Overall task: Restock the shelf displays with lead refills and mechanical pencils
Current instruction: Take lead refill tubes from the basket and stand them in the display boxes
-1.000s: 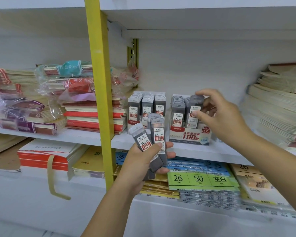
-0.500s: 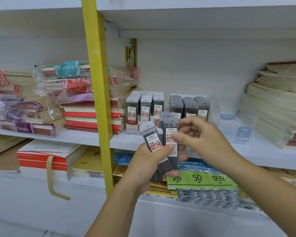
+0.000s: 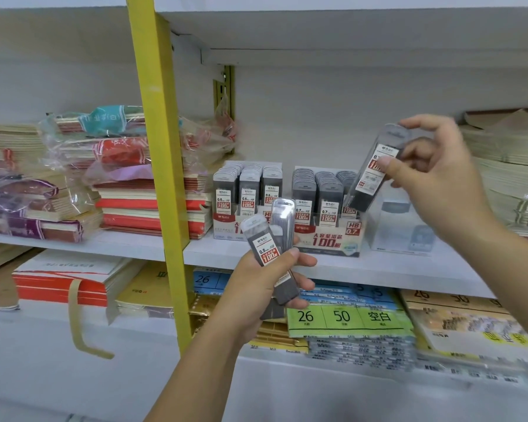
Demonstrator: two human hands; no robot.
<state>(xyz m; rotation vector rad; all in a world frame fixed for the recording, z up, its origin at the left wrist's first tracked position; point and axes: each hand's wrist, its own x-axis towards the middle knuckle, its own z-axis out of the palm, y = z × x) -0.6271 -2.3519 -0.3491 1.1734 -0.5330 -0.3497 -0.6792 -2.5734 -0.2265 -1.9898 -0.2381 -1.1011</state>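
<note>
Landmark: 0.7 box (image 3: 329, 236), standing on the shelf (image 3: 201, 251). It holds three columns of grey lead cases, upright, labels facing out.

Right hand (image 3: 439, 181): thumb and fingers pinch one case (image 3: 369, 181) by its upper half. The case is tilted, top leaning right, with its lower end just above the box's right column, not yet in. My reading is that the high grip leaves the bottom end free to enter the slot first. The thumb partly covers the size on the label, so I cannot tell it.

Left hand (image 3: 256, 293): below and in front of the 0.7 box, fingers curled round spare cases (image 3: 267, 248), at least two, fanned. The front one reads 0.5. Probably held near as stock, so the right hand's reach is short.

0.5 box (image 3: 226, 226): just left of the 0.7 box, also three columns. Likely home for the 0.5 spare.

Clear box (image 3: 400, 229): just right of the 0.7 box, contents blurred.

No mechanical pencils identifiable.

Step judged: seating a refill in the right column. Risk: a tilted entry may snag neighbouring caps.
</note>
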